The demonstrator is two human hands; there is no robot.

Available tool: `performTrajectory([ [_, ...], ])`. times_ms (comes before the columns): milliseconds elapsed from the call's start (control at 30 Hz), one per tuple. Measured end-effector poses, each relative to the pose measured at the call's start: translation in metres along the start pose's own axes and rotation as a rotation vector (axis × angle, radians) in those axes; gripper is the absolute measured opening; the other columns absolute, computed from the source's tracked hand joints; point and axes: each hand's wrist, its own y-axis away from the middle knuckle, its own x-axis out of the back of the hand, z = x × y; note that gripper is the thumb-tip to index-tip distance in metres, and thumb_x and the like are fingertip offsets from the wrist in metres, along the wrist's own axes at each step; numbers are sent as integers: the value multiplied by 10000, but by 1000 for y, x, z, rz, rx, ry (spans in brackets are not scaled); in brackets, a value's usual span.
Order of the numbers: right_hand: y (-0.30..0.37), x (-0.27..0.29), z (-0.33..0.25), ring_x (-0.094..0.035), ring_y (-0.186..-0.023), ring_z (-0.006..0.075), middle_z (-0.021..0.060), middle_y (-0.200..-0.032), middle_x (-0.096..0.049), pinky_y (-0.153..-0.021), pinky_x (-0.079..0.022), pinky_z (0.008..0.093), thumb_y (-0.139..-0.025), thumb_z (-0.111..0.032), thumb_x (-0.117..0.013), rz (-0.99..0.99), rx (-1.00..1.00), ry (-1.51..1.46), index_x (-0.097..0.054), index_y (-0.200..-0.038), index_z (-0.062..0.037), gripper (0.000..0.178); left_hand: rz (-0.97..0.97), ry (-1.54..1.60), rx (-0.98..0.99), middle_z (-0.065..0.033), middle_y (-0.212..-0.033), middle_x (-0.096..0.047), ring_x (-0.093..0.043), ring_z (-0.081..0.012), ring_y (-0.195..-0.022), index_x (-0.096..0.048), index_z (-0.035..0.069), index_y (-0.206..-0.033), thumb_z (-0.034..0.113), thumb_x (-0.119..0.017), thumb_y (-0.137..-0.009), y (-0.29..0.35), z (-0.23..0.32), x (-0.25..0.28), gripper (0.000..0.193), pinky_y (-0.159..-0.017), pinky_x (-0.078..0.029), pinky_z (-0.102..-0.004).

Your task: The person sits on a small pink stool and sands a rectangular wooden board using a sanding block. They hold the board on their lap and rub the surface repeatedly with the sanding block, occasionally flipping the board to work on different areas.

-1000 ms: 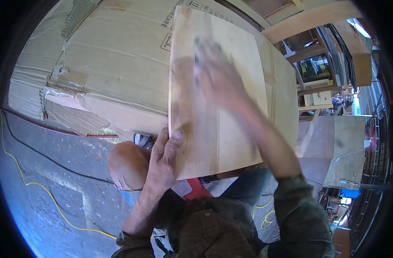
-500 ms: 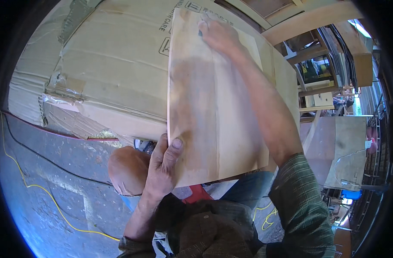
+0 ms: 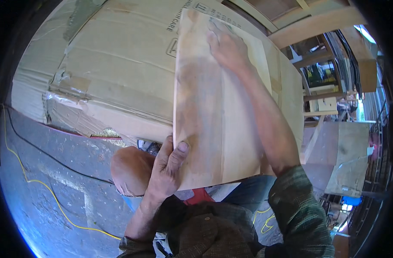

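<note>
A flat, pale wooden board (image 3: 200, 124) with brownish and greyish streaks lies across the cardboard, its near end over my lap. My left hand (image 3: 166, 165) grips the board's near left edge, thumb on top and fingers curled round the side. Near the far end my right hand (image 3: 228, 47) presses down on the board's face, arm stretched out, fingers bent and close together. Something thin and dark seems to lie beneath those fingers, but they mostly cover it and its kind does not show.
Large creased cardboard (image 3: 119, 64) with torn tape at its corner supports the board. Left of me, a yellow cord (image 3: 54, 204) and a dark cable (image 3: 54, 157) run over the grey floor. Wooden framing (image 3: 317, 28) and a propped panel (image 3: 349, 150) stand at the right.
The whole view has shifted slightly, so the board sits a little further right. My right hand stays at the board's far end with its fingers turned somewhat; my left keeps its grip.
</note>
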Motion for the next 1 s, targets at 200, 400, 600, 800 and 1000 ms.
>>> performTrajectory([
  [200, -15, 6, -9, -415, -1279, 355, 142, -1387, -457, -1045, -348, 432, -933, -398, -374, -131, -176, 59, -476, -1343, -83, 526, -40, 77, -19, -101, -1167, -554, -520, -145, -1040, -400, -45, -1331, 331, -448, -994, -4, -1, 0, 507, -897, -422, -273],
  [400, -14, 20, -20, -468, -1223, 377, 208, -1312, -507, -1025, -360, 447, -919, -442, -398, -256, -255, 135, -526, -1285, -69, 539, -56, 80, 6, -99, -1157, -559, -528, -142, -1021, -408, -48, -1323, 329, -456, -991, 0, 2, 4, 505, -886, -426, -275],
  [600, -4, 8, -1, -366, -1306, 330, 103, -1418, -417, -1037, -323, 499, -924, -401, -391, -77, -114, -76, -501, -1320, -75, 524, 14, 78, 1, -96, -1155, -559, -530, -130, -1012, -405, -51, -1323, 302, -467, -988, -3, 1, -3, 490, -873, -428, -265],
  [800, -22, 10, -2, -394, -1295, 319, 153, -1347, -474, -1070, -300, 402, -933, -425, -401, -111, -179, -85, -487, -1330, -68, 541, -80, 141, -6, -94, -1204, -545, -513, -134, -1072, -366, -44, -1356, 277, -459, -992, -3, 1, 4, 494, -916, -411, -266],
  [1000, 3, -9, 3, -372, -1310, 338, 168, -1422, -401, -1082, -292, 386, -952, -405, -351, 30, 11, -100, -450, -1350, -31, 555, 46, 128, 13, -69, -1138, -576, -532, -125, -1035, -458, -38, -1266, 299, -496, -971, -2, 1, -5, 450, -880, -416, -252],
])
